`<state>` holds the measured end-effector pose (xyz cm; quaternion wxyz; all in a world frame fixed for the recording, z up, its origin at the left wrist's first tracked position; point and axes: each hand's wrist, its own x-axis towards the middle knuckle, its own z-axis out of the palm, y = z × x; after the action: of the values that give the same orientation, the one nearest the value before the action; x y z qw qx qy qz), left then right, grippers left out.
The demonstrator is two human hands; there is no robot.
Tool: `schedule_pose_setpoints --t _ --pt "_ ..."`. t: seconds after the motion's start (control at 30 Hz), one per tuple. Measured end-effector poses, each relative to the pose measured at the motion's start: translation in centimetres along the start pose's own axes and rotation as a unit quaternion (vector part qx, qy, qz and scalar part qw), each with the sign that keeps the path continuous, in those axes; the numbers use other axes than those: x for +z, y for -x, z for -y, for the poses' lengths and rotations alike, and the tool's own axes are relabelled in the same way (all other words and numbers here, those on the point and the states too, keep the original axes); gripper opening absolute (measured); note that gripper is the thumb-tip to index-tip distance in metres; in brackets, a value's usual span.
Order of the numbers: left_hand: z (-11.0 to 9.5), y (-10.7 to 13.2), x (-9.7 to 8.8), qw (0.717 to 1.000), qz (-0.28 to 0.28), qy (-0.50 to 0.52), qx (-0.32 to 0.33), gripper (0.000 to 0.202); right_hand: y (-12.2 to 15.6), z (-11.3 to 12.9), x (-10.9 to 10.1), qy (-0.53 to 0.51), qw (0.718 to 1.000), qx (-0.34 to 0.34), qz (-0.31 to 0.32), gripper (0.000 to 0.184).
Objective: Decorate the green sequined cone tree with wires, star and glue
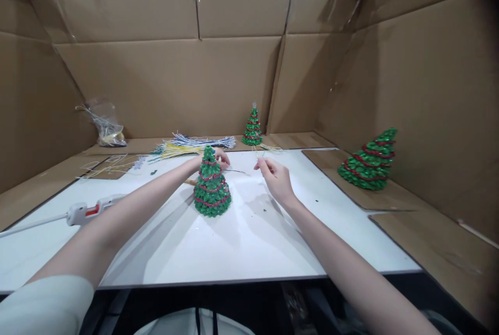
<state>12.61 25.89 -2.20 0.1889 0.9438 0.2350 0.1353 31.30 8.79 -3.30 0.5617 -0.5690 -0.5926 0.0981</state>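
A green beaded Christmas tree [212, 189] with red garlands stands upright on the white board, in front of my left hand [223, 159]. That hand's fingers are curled beyond the tree's top and partly hidden by it; what they hold cannot be made out. A thin dark strand [235, 171] runs rightward just below them. To the right, my right hand [274, 175] is closed in a pinch, with a thin pale wire [256, 153] at its fingertips. Bundles of yellow wires [183, 149] and blue-white wires [206, 141] lie behind my left hand.
A smaller star-topped tree [252, 129] stands at the back; a larger tree [368, 163] leans at the right. A white glue gun [83, 213] lies left, partly under my forearm. A clear plastic bag [109, 127] sits back left. Cardboard walls [163, 85] enclose the white board [218, 252].
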Motion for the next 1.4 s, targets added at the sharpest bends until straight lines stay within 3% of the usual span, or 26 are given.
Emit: schedule_pose_setpoints --t 0.1,0.27,0.5,0.6,0.7,0.87,1.0,1.1,1.2,1.3,1.4 --pt "0.3 -1.7 0.6 0.998 0.046 0.018 0.034 0.028 0.1 0.2 0.0 -0.004 1.000 -0.002 0.003 0.044" --pt "0.1 -3.6 1.5 0.995 0.070 0.047 0.059 0.033 0.3 0.1 0.2 -0.018 1.000 0.006 0.008 0.040" --pt "-0.6 -4.4 2.2 0.989 0.105 0.081 0.064 0.023 0.4 -0.1 0.5 -0.016 1.000 0.009 0.022 0.039" --pt "-0.6 -4.4 2.1 0.990 0.091 0.096 0.058 0.018 0.4 -0.1 0.4 -0.020 0.999 0.013 0.023 0.039" --pt "-0.7 -4.2 1.1 0.991 0.021 0.123 0.052 0.018 0.4 0.0 0.3 -0.028 0.999 0.010 0.025 0.040" --pt "-2.2 -3.0 -2.9 0.956 -0.200 0.206 0.056 0.012 0.4 0.1 0.2 -0.046 0.999 0.004 0.025 0.041" --pt "-4.7 -0.8 -7.0 0.888 -0.384 0.242 0.075 0.009 0.3 0.1 0.2 -0.054 0.998 -0.012 0.027 0.041" --pt "-7.3 1.5 -9.6 0.797 -0.512 0.301 0.107 0.016 0.3 0.0 0.2 -0.054 0.998 -0.022 0.026 0.041" --pt "-10.4 4.3 -11.3 0.756 -0.545 0.329 0.152 0.022 0.3 0.0 0.1 -0.055 0.998 -0.034 0.028 0.041" --pt "-13.5 7.3 -11.9 0.751 -0.516 0.358 0.203 0.020 0.3 0.3 0.1 -0.068 0.996 -0.047 0.031 0.040" --pt "-16.0 10.1 -10.8 0.763 -0.475 0.370 0.237 0.014 0.4 1.2 0.1 -0.095 0.993 -0.062 0.031 0.038"
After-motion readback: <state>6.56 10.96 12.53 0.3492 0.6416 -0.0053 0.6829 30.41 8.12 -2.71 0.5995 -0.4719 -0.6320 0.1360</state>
